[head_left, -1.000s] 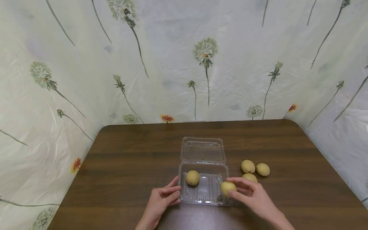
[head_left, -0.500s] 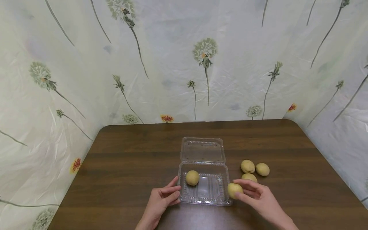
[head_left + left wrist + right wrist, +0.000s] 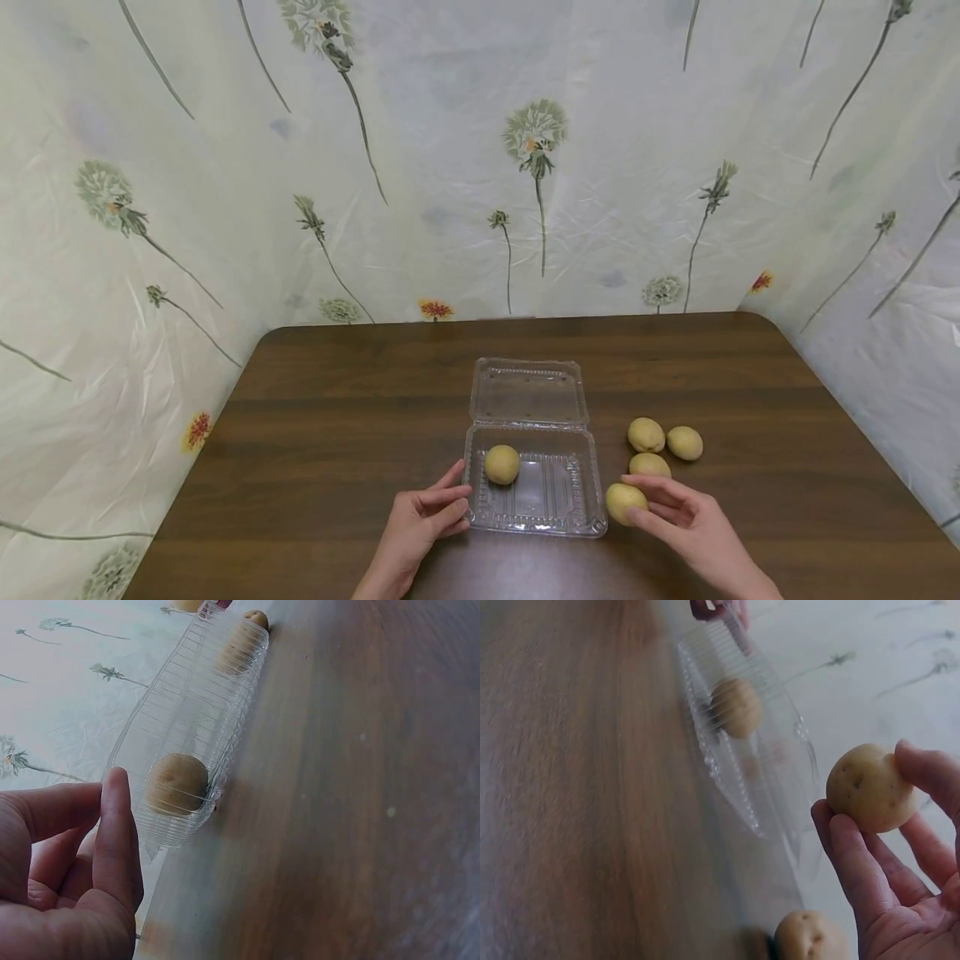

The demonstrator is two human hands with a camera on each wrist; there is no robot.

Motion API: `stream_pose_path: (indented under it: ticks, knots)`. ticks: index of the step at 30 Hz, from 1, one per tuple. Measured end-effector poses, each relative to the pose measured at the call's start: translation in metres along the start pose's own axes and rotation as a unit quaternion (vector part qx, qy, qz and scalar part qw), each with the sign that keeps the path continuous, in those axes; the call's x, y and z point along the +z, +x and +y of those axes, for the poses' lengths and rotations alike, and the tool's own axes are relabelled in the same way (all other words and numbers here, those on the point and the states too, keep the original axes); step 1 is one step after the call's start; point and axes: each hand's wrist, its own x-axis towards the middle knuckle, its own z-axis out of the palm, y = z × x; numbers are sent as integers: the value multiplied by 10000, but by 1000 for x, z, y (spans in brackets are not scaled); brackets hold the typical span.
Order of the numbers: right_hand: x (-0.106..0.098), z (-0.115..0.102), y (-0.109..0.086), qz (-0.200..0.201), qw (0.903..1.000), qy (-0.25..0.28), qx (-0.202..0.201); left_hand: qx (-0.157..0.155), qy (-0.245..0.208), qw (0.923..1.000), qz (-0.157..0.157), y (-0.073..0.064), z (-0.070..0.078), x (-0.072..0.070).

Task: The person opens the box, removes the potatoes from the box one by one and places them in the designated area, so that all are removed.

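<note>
A clear plastic clamshell container [image 3: 528,525] lies with its lid folded back, one round potato [image 3: 502,464] in the left part of its base. My left hand [image 3: 427,517] pinches the base's left rim, thumb and finger meeting there in the left wrist view. Just right of the container, my right hand [image 3: 686,521] grips another potato [image 3: 871,787] between thumb and fingertips, raised above the table in the right wrist view. Behind that hand sit three more potatoes: one at the back [image 3: 647,435], one further right [image 3: 686,443] and one nearer [image 3: 650,465], partly overlapped by the hand.
Both hands work near the front of a dark brown wooden table [image 3: 337,417]. The container's lid [image 3: 529,392] lies flat toward the back. A pale curtain [image 3: 450,167] printed with dandelions encloses the table's back and sides.
My right hand has carried its potato rightward, from over the container's right edge to just outside it. The left hand and the container have stayed put.
</note>
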Motion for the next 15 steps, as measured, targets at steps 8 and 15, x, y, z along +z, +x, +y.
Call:
stream_pose_path:
  ticks: [8,15]
  knots:
    - [-7,5,-4,287,9995,-128,12,-27,7,10000,1,0,0,0]
    - [-15,8,-5,328,9992,-153,189,-3,27,10000,1,-1,1,0]
